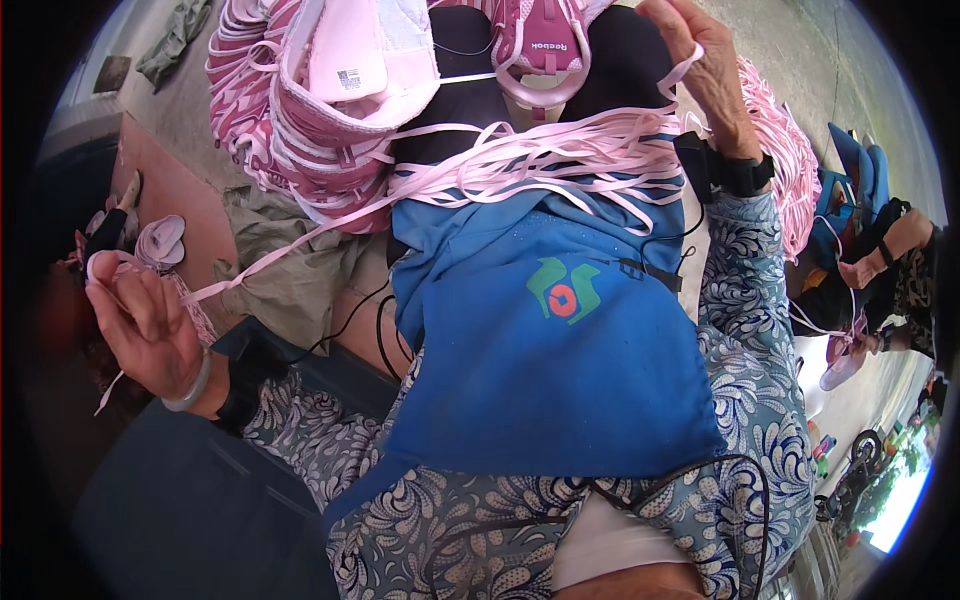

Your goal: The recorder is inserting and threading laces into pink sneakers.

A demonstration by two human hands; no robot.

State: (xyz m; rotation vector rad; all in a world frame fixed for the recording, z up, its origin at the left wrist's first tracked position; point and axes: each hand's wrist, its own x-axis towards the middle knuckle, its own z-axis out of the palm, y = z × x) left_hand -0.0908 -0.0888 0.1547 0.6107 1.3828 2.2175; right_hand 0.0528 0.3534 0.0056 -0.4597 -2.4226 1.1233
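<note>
My left hand, stretched out to the left, has its fingers curled round a pink shoelace. The lace runs taut toward my lap, and a loose end hangs below the hand. At the upper right my right hand is closed on a lace too, a short loop of it showing by the fingers. Across my thighs, on the blue apron, lies a loose bundle of pink laces. Between my knees rests a pink and maroon shoe, its far end cut off by the picture's edge.
Nested pink shoe uppers are piled beside my left knee. A heap of pink laces lies beyond my right forearm. Crumpled grey-green cloth is at the left. Another person's hands handle a lace and shoe at the far right.
</note>
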